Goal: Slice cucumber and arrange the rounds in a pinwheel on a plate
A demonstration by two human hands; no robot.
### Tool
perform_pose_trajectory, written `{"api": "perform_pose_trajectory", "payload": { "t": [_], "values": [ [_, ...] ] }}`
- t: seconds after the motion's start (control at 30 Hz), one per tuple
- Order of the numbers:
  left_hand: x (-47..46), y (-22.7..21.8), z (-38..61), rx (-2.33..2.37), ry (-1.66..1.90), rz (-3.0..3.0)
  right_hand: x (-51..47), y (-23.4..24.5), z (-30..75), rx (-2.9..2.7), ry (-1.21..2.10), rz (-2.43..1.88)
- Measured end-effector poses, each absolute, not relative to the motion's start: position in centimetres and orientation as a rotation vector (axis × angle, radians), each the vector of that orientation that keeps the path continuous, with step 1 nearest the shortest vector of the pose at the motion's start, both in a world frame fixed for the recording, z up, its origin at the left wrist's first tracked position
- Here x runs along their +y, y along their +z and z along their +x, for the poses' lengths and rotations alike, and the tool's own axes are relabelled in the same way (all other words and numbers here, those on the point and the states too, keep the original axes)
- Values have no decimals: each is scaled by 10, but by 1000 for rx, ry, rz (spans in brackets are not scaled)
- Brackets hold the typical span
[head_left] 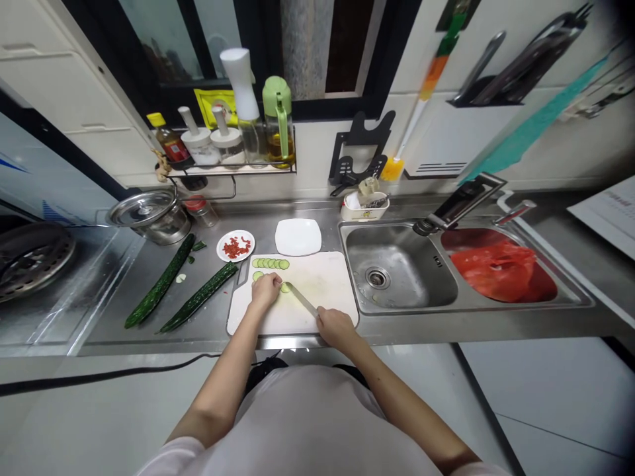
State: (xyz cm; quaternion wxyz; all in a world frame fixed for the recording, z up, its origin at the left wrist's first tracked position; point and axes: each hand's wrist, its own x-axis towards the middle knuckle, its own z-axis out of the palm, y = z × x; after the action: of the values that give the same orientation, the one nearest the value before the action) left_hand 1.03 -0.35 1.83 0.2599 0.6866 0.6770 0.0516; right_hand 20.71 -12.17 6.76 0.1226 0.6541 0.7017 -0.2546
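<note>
A white cutting board (327,277) lies in front of me on the steel counter. My right hand (336,327) grips the handle of a kitchen knife (303,301), its blade pointing up and left across the board. By the blade tip lies a cucumber slice (284,287). My left hand (266,289) is closed, fingers curled down at the board just left of the tip; whatever they hold is hidden. Another slice (258,276) shows beside its fingers. Along the board's upper left runs a row of overlapping cucumber slices (270,263).
Two whole cucumbers (161,284) lie left of the board. Behind it stand a small plate of chopped red pieces (237,246) and a white square plate (298,236). To the right are a sink (401,264) and a red plastic bag (496,271). A lidded pot (153,215) stands far left.
</note>
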Motion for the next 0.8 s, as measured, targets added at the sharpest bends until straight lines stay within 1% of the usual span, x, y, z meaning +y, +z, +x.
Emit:
{"api": "perform_pose_trajectory", "payload": {
  "t": [0.43, 0.8],
  "values": [
    [-4, 17, 14, 1856, 158, 1805, -113, 67, 199, 2061, -705, 1856],
    [-4, 17, 15, 1861, 142, 1790, -104, 70, 189, 2006, -824, 1810]
  ]
}}
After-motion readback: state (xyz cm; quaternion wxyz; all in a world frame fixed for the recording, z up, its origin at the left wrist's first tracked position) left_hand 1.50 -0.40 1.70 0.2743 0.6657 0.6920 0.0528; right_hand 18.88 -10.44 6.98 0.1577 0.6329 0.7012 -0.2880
